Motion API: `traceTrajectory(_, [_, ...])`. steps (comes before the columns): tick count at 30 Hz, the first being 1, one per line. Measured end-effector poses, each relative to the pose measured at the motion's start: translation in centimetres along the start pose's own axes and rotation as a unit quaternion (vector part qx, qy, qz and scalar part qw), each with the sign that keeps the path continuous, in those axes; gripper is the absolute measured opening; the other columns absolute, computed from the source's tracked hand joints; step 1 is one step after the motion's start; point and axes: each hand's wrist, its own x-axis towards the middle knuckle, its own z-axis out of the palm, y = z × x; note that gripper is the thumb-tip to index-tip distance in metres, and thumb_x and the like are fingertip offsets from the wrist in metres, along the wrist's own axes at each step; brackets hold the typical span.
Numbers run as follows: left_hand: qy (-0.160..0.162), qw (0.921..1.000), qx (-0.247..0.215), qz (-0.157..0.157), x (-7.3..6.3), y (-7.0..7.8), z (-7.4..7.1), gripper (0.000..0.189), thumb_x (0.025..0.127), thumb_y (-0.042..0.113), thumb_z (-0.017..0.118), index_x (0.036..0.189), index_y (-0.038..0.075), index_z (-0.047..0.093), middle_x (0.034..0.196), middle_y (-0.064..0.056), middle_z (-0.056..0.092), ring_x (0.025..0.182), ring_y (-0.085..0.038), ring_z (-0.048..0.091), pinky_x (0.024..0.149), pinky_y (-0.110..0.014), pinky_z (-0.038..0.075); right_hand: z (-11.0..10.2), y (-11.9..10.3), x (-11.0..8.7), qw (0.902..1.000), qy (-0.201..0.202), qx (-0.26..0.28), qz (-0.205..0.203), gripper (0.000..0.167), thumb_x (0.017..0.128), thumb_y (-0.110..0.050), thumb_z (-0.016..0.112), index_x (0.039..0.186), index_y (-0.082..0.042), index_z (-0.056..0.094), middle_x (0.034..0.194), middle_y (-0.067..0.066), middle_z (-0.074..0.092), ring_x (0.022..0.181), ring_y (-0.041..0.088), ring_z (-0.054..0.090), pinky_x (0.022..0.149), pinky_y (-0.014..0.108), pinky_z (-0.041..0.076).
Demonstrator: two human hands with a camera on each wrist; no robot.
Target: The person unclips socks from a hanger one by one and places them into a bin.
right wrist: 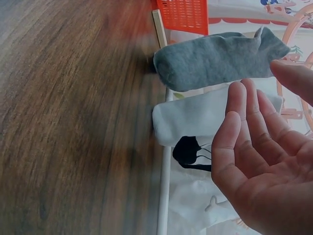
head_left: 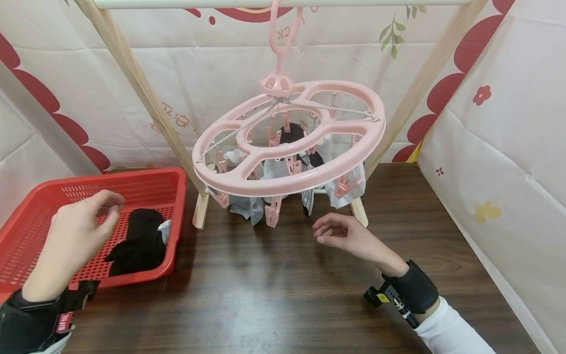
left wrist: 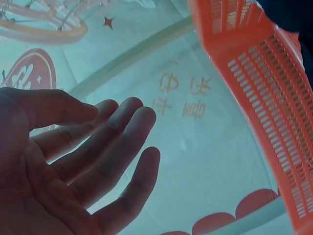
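Fingers loosely bent and slightly parted, the left hand [head_left: 77, 236] hovers over a red basket [head_left: 180, 199] holding black cloth [head_left: 141, 241] at left in the head view. The right hand [head_left: 349, 236], fingers bent and close together, thumb apart, appears right of center, below a pink clip hanger [head_left: 265, 188] hung with socks [right wrist: 215, 61] at upper center. A brown table [head_left: 247, 305] spans the lower frame.
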Motion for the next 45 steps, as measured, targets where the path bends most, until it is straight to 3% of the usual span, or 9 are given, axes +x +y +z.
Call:
traceTrajectory(5, [-0.005,0.9997,-0.005,0.024,0.0,1.0,0.9,0.016,0.077,-0.006,0.068,0.092,-0.002,0.064,0.077,-0.019,0.065,0.056,-0.025,0.053,0.048,-0.035,0.038,0.0,0.3,-0.2,0.9998,-0.012,-0.001,-0.014,0.029,0.092,-0.004,0.064,0.115,0.011,0.056,0.104,0.023,0.062,0.091,0.023,0.062,0.077,0.028,0.05])
traceTrajectory(9, [-0.015,0.9992,-0.008,0.036,-0.1,2.3,1.8,0.015,0.077,-0.005,0.068,0.091,-0.001,0.064,0.076,-0.015,0.066,0.058,-0.023,0.056,0.049,-0.035,0.04,-0.1,0.5,-0.4,0.9997,-0.013,-0.003,-0.023,0.028,0.092,-0.005,0.064,0.115,0.01,0.056,0.103,0.02,0.063,0.091,0.023,0.062,0.077,0.029,0.05])
traceTrajectory(14, [-0.053,0.9978,-0.022,0.033,-0.2,4.0,3.0,0.015,0.079,-0.003,0.068,0.092,0.002,0.065,0.076,-0.009,0.066,0.058,-0.02,0.056,0.048,-0.036,0.04,-0.2,0.7,-0.7,0.9997,-0.011,0.004,-0.021,0.025,0.092,-0.006,0.064,0.114,0.004,0.058,0.104,0.021,0.063,0.092,0.023,0.062,0.077,0.029,0.05])
traceTrajectory(20, [-0.086,0.9948,-0.037,0.039,-0.3,5.9,4.3,0.017,0.08,-0.002,0.065,0.096,0.003,0.065,0.082,-0.008,0.067,0.06,-0.018,0.055,0.051,-0.038,0.043,0.1,0.8,-0.8,0.9995,-0.013,0.014,-0.023,0.027,0.092,-0.005,0.064,0.115,0.007,0.057,0.104,0.024,0.061,0.091,0.022,0.062,0.077,0.028,0.05])
traceTrajectory(28, [-0.09,0.9916,-0.053,0.077,-0.4,8.6,6.1,0.016,0.077,-0.003,0.067,0.089,0.007,0.065,0.072,0.0,0.06,0.058,-0.013,0.05,0.053,-0.036,0.044,1.4,0.7,-0.3,0.9997,-0.009,-0.001,-0.025,0.027,0.092,-0.005,0.063,0.116,0.005,0.058,0.11,0.022,0.06,0.094,0.024,0.063,0.077,0.029,0.05])
traceTrajectory(32, [-0.109,0.9877,-0.066,0.091,-1.0,9.7,7.1,0.017,0.077,-0.003,0.068,0.083,0.011,0.061,0.068,0.005,0.054,0.057,-0.01,0.048,0.052,-0.034,0.043,2.3,0.0,0.4,0.9995,0.006,-0.009,-0.028,0.03,0.092,-0.009,0.064,0.12,-0.001,0.059,0.116,0.017,0.06,0.098,0.023,0.063,0.077,0.03,0.05])
traceTrajectory(37, [-0.121,0.9843,-0.079,0.101,-1.6,10.8,8.3,0.019,0.078,-0.002,0.068,0.081,0.015,0.059,0.066,0.011,0.049,0.056,-0.007,0.047,0.05,-0.029,0.04,3.6,-1.0,1.9,0.9967,0.034,-0.003,-0.074,0.028,0.096,-0.003,0.056,0.123,0.003,0.058,0.122,0.019,0.059,0.104,0.032,0.061,0.082,0.035,0.051])
traceTrajectory(41, [-0.135,0.9819,-0.089,0.098,-2.2,11.5,9.0,0.018,0.079,-0.001,0.068,0.082,0.015,0.061,0.067,0.011,0.05,0.057,-0.006,0.048,0.05,-0.027,0.041,4.8,-2.4,3.4,0.9907,0.077,0.007,-0.112,0.028,0.097,0.003,0.048,0.123,0.006,0.058,0.124,0.018,0.059,0.107,0.035,0.059,0.083,0.04,0.051])
traceTrajectory(45, [-0.145,0.9808,-0.095,0.09,-2.7,11.8,9.4,0.018,0.08,0.001,0.068,0.083,0.017,0.062,0.069,0.012,0.052,0.057,-0.006,0.051,0.05,-0.027,0.041,6.0,-3.8,4.9,0.9797,0.141,-0.019,-0.142,0.029,0.094,0.003,0.054,0.123,0.002,0.06,0.12,0.014,0.061,0.106,0.027,0.061,0.082,0.041,0.05])
